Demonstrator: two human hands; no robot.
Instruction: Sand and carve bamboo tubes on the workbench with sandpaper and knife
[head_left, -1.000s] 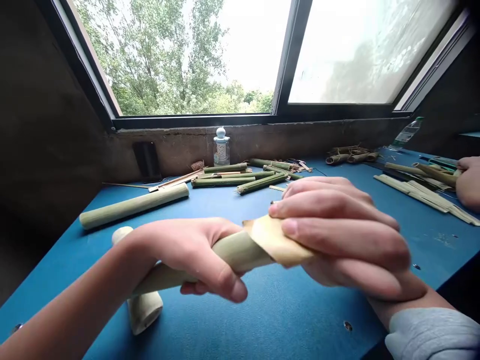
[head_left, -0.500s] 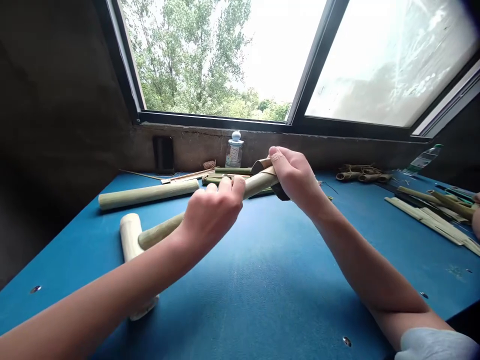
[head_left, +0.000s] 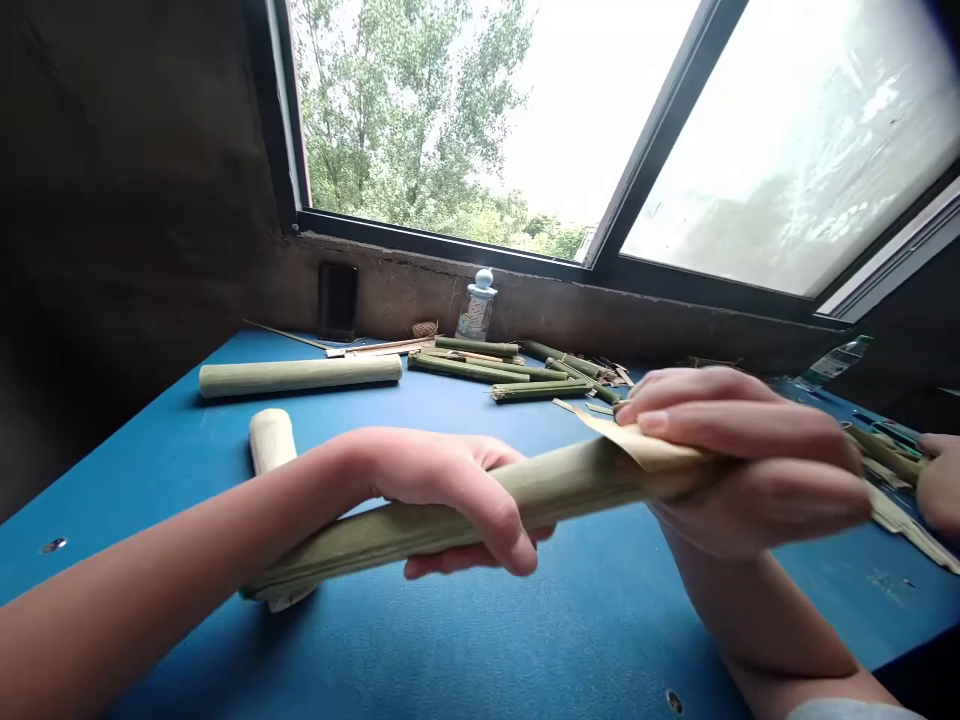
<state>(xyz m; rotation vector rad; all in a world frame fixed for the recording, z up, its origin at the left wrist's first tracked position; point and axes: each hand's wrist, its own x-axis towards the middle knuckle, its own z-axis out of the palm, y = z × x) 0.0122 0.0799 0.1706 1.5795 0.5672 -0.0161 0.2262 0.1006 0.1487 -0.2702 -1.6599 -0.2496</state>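
Observation:
A long green bamboo tube (head_left: 360, 545) slants across the front, its near left end low and its right end raised. My left hand (head_left: 465, 490) is wrapped round its middle, thumb on top. Over the tube's right part lies a tan sheet of sandpaper (head_left: 637, 440), folded about it. My right hand (head_left: 750, 450) is closed over the sandpaper and the tube's right end, which it hides. Behind my left forearm stands out a pale bamboo piece (head_left: 271, 440), partly covered by the arm and tube.
Another bamboo tube (head_left: 300, 376) lies at the back left of the blue table (head_left: 480, 640). Several green bamboo sticks (head_left: 487, 368), a jar (head_left: 477, 308) and a dark phone (head_left: 337, 302) are along the wall. At right are a plastic bottle (head_left: 834, 362) and another person's hand (head_left: 941, 485).
The bamboo tube has come nearer and lower, its left end shifting toward me. My left hand has turned to an underhand grip, and my right hand has moved right and down with the sandpaper.

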